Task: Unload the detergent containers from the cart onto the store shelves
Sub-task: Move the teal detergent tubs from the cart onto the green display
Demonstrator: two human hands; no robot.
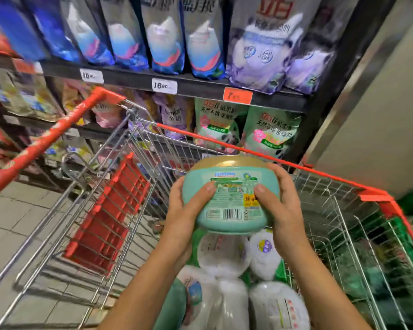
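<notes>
A round teal detergent tub (231, 198) with a gold lid is held above the wire cart (138, 148), its barcode label facing me. My left hand (184, 215) grips its left side and my right hand (281, 210) grips its right side, thumbs on the label. Below the tub, inside the cart, lie several white detergent containers (224, 253) and a teal one (174, 303), partly hidden by my forearms. The store shelves (200, 88) stand right behind the cart, filled with blue, purple and green refill pouches.
The cart has a red handle (50, 139) at left and a red folded child seat (110, 215). Green pouches (270, 129) fill the shelf level just beyond the cart's far rim. A grey wall (379, 115) stands at right. Tiled floor (14, 225) lies at left.
</notes>
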